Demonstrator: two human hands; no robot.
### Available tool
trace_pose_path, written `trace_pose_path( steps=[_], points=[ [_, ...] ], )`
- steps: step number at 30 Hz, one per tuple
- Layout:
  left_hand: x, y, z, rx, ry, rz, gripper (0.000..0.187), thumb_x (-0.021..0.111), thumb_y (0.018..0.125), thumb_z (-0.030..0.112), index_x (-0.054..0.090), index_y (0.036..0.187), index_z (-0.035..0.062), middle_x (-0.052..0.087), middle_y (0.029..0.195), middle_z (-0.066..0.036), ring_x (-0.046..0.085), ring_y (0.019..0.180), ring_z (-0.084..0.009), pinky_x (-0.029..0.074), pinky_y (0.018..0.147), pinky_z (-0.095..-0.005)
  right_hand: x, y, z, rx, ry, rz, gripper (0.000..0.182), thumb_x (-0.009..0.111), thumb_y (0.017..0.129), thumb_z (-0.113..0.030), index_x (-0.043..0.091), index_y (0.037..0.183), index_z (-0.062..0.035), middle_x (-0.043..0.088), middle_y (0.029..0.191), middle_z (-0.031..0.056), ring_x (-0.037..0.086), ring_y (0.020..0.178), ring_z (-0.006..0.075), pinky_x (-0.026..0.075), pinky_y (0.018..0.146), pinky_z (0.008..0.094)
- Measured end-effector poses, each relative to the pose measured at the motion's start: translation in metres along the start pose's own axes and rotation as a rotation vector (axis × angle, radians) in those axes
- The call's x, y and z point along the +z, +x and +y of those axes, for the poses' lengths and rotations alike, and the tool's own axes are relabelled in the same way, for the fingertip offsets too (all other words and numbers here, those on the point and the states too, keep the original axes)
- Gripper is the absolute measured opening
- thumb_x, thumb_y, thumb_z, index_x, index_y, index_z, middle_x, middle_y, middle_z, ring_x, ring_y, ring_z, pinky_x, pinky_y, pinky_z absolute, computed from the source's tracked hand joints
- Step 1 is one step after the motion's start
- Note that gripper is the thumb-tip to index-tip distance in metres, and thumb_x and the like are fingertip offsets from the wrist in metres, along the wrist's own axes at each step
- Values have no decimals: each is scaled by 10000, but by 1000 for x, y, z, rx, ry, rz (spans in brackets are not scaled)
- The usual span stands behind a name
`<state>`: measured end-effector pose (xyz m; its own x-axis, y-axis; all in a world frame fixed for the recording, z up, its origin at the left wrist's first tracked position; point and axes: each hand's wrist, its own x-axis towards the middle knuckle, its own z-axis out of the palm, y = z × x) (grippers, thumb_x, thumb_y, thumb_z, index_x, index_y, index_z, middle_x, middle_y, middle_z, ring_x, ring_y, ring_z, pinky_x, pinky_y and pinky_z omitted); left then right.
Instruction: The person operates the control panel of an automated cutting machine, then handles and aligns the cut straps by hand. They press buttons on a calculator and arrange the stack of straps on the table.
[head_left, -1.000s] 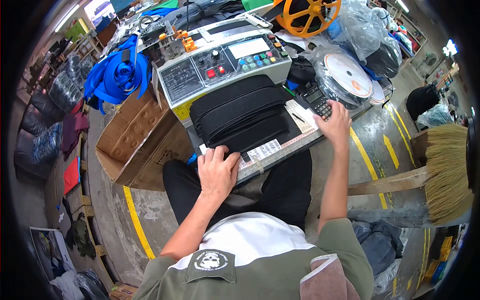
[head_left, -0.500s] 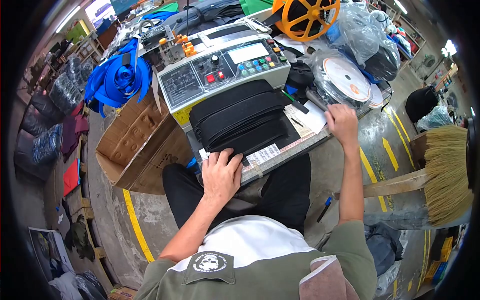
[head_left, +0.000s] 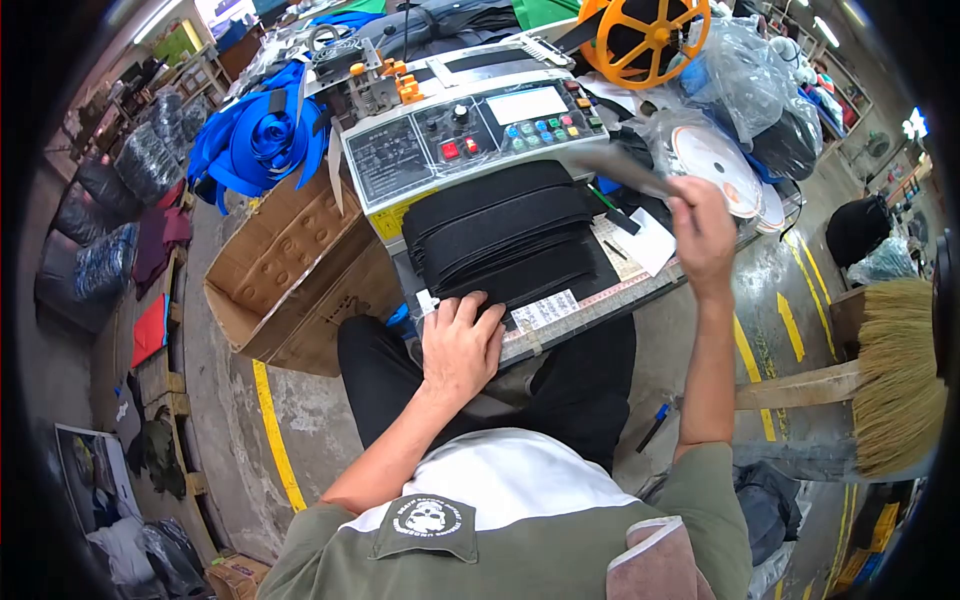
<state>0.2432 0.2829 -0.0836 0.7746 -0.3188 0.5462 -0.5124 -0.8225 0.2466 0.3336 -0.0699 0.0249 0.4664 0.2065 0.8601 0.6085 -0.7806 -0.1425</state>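
Note:
A stack of folded black strips [head_left: 500, 225] lies on the worktop in front of a control-panel machine [head_left: 470, 130]. At the stack's near left edge rests my left hand [head_left: 462, 340], palm down, its fingers slightly apart and holding nothing. To the right of the stack, my right hand [head_left: 703, 235] is raised, closed round the end of a long greyish tool [head_left: 620, 165] that is blurred by motion. The tool points left over the machine's lower right corner. Below it are a white paper [head_left: 648, 243] and a small black item with a green part.
Blue webbing coils [head_left: 262, 140] hang left of the machine, above an open cardboard box [head_left: 290, 265]. An orange reel [head_left: 655, 38] and plastic-wrapped discs [head_left: 708, 165] are at the back right. A straw broom [head_left: 898, 375] juts in at the right.
My right hand has lifted the greyish tool from the worktop beside the discs, and it now points left. My left hand remains by the stack. The whole view has shifted slightly.

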Motion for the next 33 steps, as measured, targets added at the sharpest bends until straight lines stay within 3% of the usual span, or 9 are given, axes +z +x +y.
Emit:
trace_pose_path(
  steps=[7,13,17,21,26,30,33],
  points=[
    [-3,-3,-2,-10,-70,5,343,828,894,174,799,1231,113,704,1303,-113,642,1119,-331,508,920,-472,92,14,-66,-369,157,-56,407,860,869,-28,732,1255,-45,728,1181,92,713,1121,348,620,955,433],
    [-6,-6,-6,-12,-112,2,379,825,883,203,793,1249,107,698,1314,-118,638,1143,-334,496,948,-473,111,-5,-62,-268,163,-238,304,847,893,-77,778,1188,-59,740,1200,75,700,1165,319,601,957,454],
    [-7,-5,-7,-2,-148,28,396,841,868,213,793,1246,106,692,1321,-132,634,1140,-337,489,954,-473,104,-4,-74,-235,32,-230,369,843,886,-101,772,1248,-98,734,1258,51,685,1205,302,524,1035,496],
    [-9,-5,-8,2,-174,38,396,858,857,207,802,1236,107,689,1320,-132,634,1164,-342,478,989,-486,96,-11,-94,-174,39,-96,375,849,901,-146,756,1259,-87,719,1278,78,692,1181,319,513,1019,496],
    [-15,-9,-12,-6,-229,65,408,867,832,169,809,1235,135,693,1334,-121,634,1179,-335,464,1023,-506,90,-64,-112,-51,146,-91,274,803,860,-26,767,1120,-107,724,1045,52,704,985,268,522,856,436],
    [-34,-15,-25,63,-287,171,372,863,790,112,827,1159,145,733,1229,-81,659,1115,-313,454,995,-493,88,-91,-134,117,117,-191,205,816,846,-49,787,1040,-106,732,1069,55,704,999,280,512,872,440],
    [-62,-14,-52,-6,-221,231,275,843,799,59,825,1066,123,762,1139,-83,686,1070,-302,470,986,-468,92,-102,-140,134,140,-224,180,824,848,-65,789,1021,-103,733,1078,57,701,994,281,503,869,450]
  ],
)
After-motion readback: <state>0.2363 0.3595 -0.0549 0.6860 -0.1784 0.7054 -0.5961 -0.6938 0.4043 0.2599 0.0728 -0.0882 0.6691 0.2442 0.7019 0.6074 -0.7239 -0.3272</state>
